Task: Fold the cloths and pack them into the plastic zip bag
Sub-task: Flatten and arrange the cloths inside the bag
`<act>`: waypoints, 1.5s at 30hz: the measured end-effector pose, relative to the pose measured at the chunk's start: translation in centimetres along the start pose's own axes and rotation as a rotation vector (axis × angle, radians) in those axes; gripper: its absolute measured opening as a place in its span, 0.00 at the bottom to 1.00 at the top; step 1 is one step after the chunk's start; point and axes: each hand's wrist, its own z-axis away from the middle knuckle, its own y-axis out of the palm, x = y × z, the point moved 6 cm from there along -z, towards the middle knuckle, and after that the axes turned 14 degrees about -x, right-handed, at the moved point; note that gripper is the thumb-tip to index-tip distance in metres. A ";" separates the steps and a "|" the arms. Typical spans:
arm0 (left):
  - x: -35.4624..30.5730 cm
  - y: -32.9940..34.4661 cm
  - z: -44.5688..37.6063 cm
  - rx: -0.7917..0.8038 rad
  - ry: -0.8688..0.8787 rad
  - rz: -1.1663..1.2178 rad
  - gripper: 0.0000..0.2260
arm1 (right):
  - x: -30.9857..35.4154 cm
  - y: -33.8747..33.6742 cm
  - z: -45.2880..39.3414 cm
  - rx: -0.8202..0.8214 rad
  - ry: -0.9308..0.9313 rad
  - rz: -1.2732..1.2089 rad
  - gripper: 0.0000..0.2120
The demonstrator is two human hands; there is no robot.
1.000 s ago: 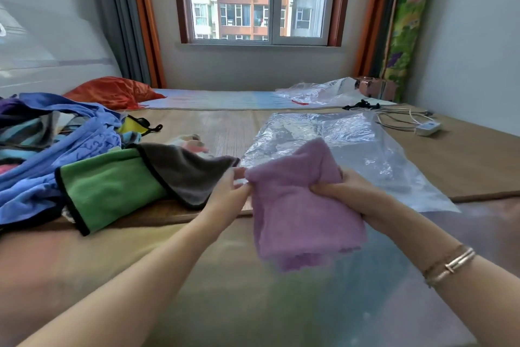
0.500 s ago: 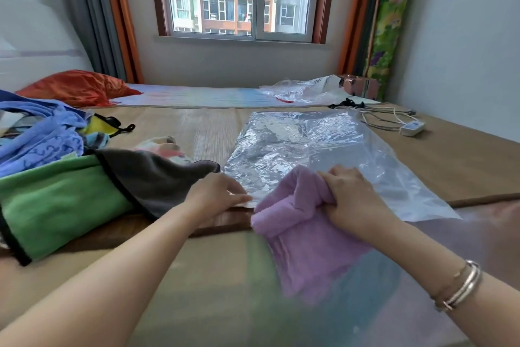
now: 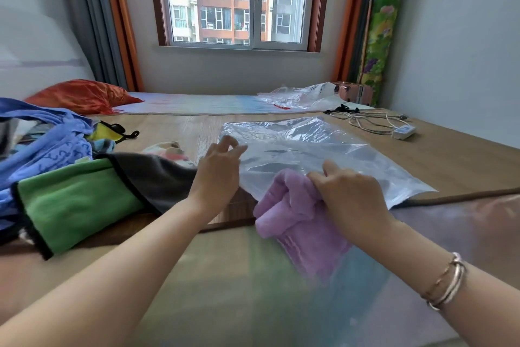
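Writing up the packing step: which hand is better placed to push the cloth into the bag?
Right hand: it grips the purple cloth at the bag mouth, which the left hand lifts.

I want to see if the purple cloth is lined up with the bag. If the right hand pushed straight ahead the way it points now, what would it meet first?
Most likely the plastic zip bag: the right hand, gripping the purple cloth, sits right at the bag's near edge, which the left hand is lifting. Whether the cloth would enter the opening is unclear.
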 end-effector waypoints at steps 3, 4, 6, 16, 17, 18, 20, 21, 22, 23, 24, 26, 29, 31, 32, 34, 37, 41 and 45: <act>-1.1 -0.5 0.5 0.101 -0.013 -0.060 0.30 | -0.8 -2.0 -0.2 -0.039 0.064 0.026 0.14; -1.3 -0.9 0.7 0.118 -0.025 -0.065 0.34 | -1.2 -2.8 -0.5 -0.059 0.083 0.047 0.14; -1.4 -1.5 0.9 0.148 -0.044 -0.060 0.37 | -1.8 -4.6 -1.3 -0.112 0.132 0.080 0.13; -1.3 -2.9 2.7 0.127 -0.056 0.231 0.39 | 7.4 -0.6 -4.8 0.040 -0.015 -0.112 0.10; -1.2 -2.9 2.9 0.118 -0.048 0.258 0.38 | 7.5 0.8 -5.0 0.070 0.015 -0.135 0.10; -1.1 -2.8 3.1 0.114 -0.050 0.275 0.38 | 7.7 1.9 -5.2 0.115 0.042 -0.162 0.10; -0.8 -2.7 3.4 0.111 -0.059 0.301 0.38 | 7.8 4.0 -5.6 0.195 0.086 -0.204 0.11; -0.7 -2.6 3.4 0.111 -0.065 0.317 0.38 | 7.7 4.5 -5.9 0.192 0.109 -0.221 0.11; -0.5 -2.5 3.5 0.109 -0.072 0.330 0.38 | 7.6 4.8 -6.2 0.162 0.134 -0.243 0.11; -0.3 -2.4 3.4 0.107 -0.070 0.338 0.38 | 7.5 4.9 -6.5 0.105 0.159 -0.267 0.11; -0.2 -2.3 3.4 0.101 -0.062 0.343 0.38 | 7.5 5.1 -6.9 0.035 0.182 -0.293 0.10; 0.2 -2.3 3.2 0.083 -0.035 0.346 0.37 | 7.7 5.5 -7.4 -0.067 0.228 -0.363 0.11; 0.9 -2.5 3.1 0.069 -0.063 0.374 0.38 | 8.8 7.6 -7.2 0.066 0.226 -0.531 0.18; 1.3 -2.8 3.3 0.068 -0.072 0.397 0.41 | 9.7 9.9 -6.0 0.377 0.178 -0.602 0.28; 1.4 -2.8 3.3 0.067 -0.065 0.398 0.42 | 9.7 10.8 -5.1 0.491 0.156 -0.591 0.32; 1.5 -2.8 3.5 0.057 -0.058 0.391 0.44 | 8.7 11.9 -4.1 0.551 0.161 -0.546 0.35; 1.0 -3.0 3.6 0.041 -0.063 0.384 0.44 | 7.7 13.1 -2.8 0.647 0.100 -0.497 0.35; 0.0 -2.9 4.0 0.050 -0.029 0.390 0.43 | 9.0 14.0 -2.2 0.681 0.002 -0.469 0.31; 0.4 -2.9 4.6 0.063 -0.007 0.413 0.41 | 11.2 14.9 -4.1 0.632 0.020 -0.443 0.26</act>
